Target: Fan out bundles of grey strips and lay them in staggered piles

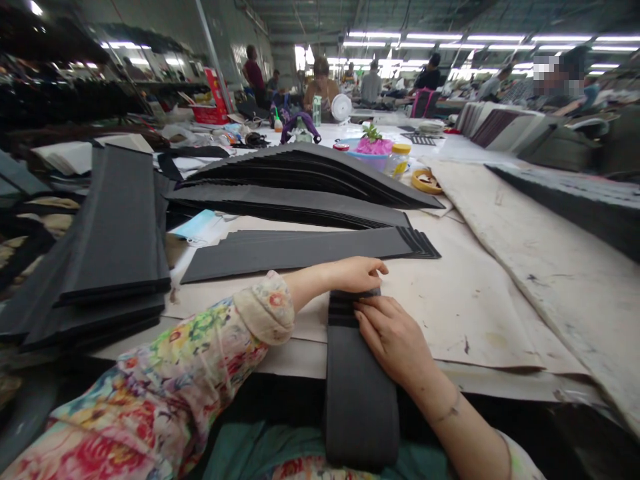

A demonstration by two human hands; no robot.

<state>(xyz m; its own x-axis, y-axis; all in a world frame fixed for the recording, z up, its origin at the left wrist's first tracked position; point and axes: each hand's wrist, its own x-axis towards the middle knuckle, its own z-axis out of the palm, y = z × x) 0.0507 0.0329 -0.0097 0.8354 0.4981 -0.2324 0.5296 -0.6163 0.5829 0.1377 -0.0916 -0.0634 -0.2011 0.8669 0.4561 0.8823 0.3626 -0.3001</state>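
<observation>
A stack of dark grey strips (361,393) with black end bands hangs over the table's near edge, its lower part bending down towards my lap. Across its far end lies my left hand (356,273), fingers curled and closed at the strip ends; its underside is hidden. My right hand (395,337) grips the stack's right side just nearer to me, fingertips on the banded part. Beyond my left hand a fanned pile of similar grey strips (300,253) lies flat on the pale table covering (480,293).
Two more strip piles arch behind: a larger one (310,167) and a lower one (290,203). Wide dark panels (115,227) are heaped at left. A blue face mask (197,227), a yellow-lidded jar (399,160) and a yellow tape roll (426,181) lie further back. Several people work beyond.
</observation>
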